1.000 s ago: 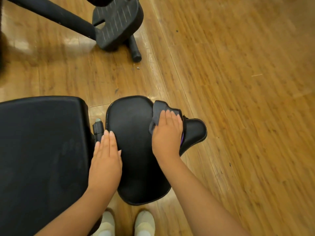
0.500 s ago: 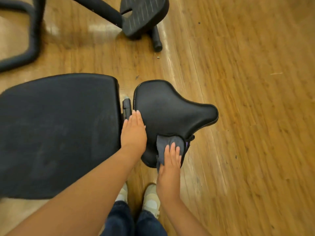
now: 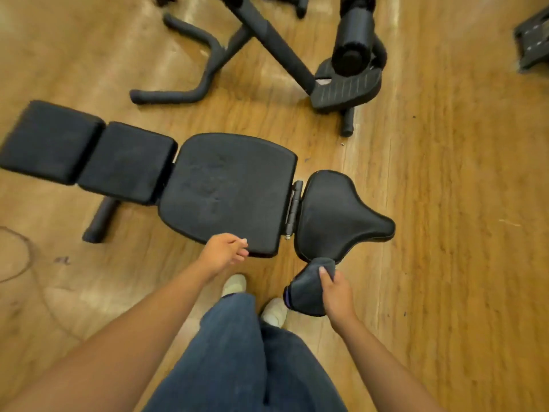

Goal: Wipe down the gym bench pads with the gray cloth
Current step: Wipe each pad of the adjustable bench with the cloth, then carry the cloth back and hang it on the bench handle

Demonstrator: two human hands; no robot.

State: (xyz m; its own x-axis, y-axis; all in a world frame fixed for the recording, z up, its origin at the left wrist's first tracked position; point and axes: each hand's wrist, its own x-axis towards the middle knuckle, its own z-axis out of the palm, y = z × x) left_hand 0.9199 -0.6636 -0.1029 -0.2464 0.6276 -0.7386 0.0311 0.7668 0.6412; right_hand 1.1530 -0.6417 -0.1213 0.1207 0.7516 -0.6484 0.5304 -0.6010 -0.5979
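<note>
Now | right hand (image 3: 337,289) clamped on gray cloth (image 3: 307,288) — just off seat pad (image 3: 335,212) near edge | left hand (image 3: 222,252) loosely curled, empty — nearer back pad (image 3: 228,191)

Gym — padded bench (image 3: 228,191), wooden floor (image 3: 460,203)

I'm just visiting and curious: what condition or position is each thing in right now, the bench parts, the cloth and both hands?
Cloth: bunched up, held off the bench.
Right hand: closed on the cloth.
Left hand: loosely curled, empty, at the near edge of the big pad.
Saddle-shaped seat pad: flat, bare, nothing touching it.
Big pad: flat, faint marks on its surface.
Two small pads: lying in line, untouched.
Second machine: standing idle behind.
</note>
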